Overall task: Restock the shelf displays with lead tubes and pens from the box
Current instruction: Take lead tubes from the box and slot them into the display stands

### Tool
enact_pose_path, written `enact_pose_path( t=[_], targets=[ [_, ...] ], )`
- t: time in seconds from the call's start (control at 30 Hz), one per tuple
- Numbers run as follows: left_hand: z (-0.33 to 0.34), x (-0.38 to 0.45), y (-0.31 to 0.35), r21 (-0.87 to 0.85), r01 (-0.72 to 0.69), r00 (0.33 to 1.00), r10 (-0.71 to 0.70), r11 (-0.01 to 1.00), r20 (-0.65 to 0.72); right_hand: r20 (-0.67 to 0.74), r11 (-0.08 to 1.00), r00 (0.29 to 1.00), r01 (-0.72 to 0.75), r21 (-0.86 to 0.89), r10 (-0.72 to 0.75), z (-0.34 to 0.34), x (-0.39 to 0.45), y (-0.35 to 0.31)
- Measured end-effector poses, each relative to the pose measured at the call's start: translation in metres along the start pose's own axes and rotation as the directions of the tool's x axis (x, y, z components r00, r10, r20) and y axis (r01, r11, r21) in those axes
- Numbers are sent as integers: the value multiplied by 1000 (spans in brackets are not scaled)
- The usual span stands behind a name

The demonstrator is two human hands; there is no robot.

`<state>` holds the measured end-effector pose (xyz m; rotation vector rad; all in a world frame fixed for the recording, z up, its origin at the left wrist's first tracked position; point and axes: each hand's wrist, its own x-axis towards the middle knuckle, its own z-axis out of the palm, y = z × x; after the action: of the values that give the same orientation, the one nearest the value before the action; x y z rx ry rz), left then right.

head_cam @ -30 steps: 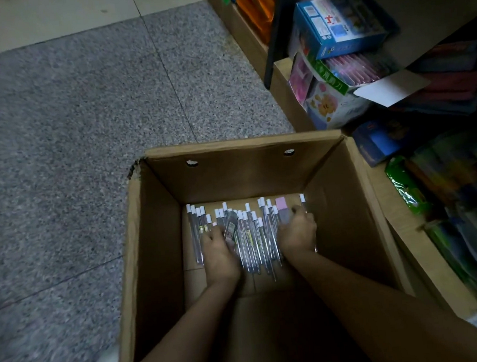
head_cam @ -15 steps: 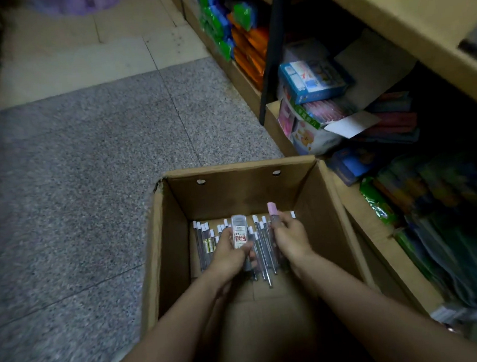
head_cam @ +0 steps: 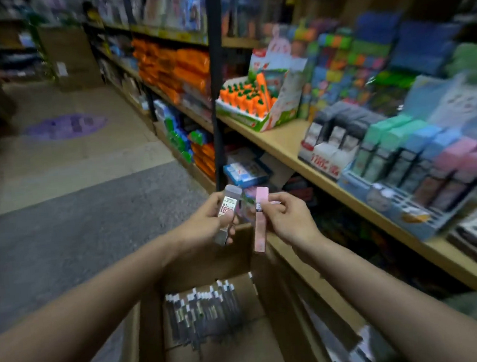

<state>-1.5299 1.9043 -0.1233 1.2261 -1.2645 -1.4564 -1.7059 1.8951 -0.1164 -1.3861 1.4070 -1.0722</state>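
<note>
above the box (head_cam: pixel 210 268), left hand (head_cam: pixel 206 222) gripping clear tube (head_cam: pixel 228 207), right hand (head_cam: pixel 289 219) pink tube (head_cam: pixel 260 219)

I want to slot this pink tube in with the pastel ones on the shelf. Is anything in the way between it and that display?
Nothing visible does. The right hand holds the pink tube above the box, and open air separates it from the pastel display up to the right.

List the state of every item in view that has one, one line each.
Left hand: raised above the box, grip on the clear lead tube.
Clear lead tube: held roughly upright.
Right hand: raised, pinching the pink lead tube.
Pink lead tube: held upright, clear of the box.
Cardboard box: open, pens lying inside.
Pastel tube display: on shelf, partly stocked.
</note>
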Motion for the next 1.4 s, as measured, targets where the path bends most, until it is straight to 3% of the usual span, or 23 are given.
enact_pose_path(
  t=[0.17,0.33,0.57,0.67,0.93,1.2,1.4],
  targets=[
    [40,12,25,-115,-129,991,133,985,33,-98,922,967,191,-338,-237,-56,-13,-41],
    [83,28,45,-171,-194,966,218,966,136,-65,761,903,318,-566,-425,-116,-21,-80],
    [103,48,52,-193,-206,957,239,959,167,-120,549,802,284,-786,-586,-199,-36,-128],
    [106,53,48,-175,-208,951,241,962,196,-159,523,775,245,-816,-611,-222,-45,-134],
    [117,44,50,-159,-214,924,253,964,288,-139,462,792,195,-865,-595,-235,-57,-115],
    [120,41,48,-137,-200,925,233,970,300,-186,494,822,129,-860,-538,-253,-65,-88],
    [117,39,47,-138,-202,931,234,970,281,-200,506,799,146,-850,-566,-252,-63,-75]
  ],
)
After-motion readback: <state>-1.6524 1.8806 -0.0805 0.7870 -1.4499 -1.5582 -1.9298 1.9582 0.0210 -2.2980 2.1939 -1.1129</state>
